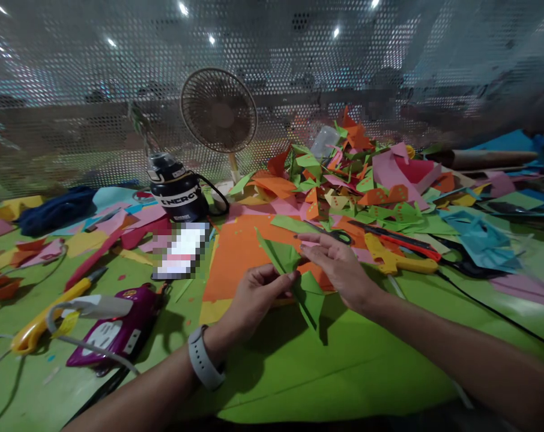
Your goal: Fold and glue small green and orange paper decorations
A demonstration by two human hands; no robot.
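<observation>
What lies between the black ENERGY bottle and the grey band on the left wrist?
In the head view, a phone-like device, its bright screen pixelated, lies nearest the bottle; then green tabletop runs to the grey band.

Green paper [278, 256], orange sheet [236, 255], purple power strip [139, 312] (white-faced)

Two hands, one left hand [254, 294] and one right hand [344, 270], plus one pale wristband [203, 360]. Between them, green folded paper [311, 295], either one piece or two, impossible to tell which. One green table [353, 366]. One fan [221, 114], one dark bottle [178, 191], one phone [184, 252], one purple power strip [112, 336], one cutter [395, 236], one clear plastic container [325, 142], one dark blue bundle [58, 210]. Two yellow tools: one at left [58, 315], one at right [398, 261]. Paper scraps [312, 180] in dozens, too overlapped for an exact count.
</observation>
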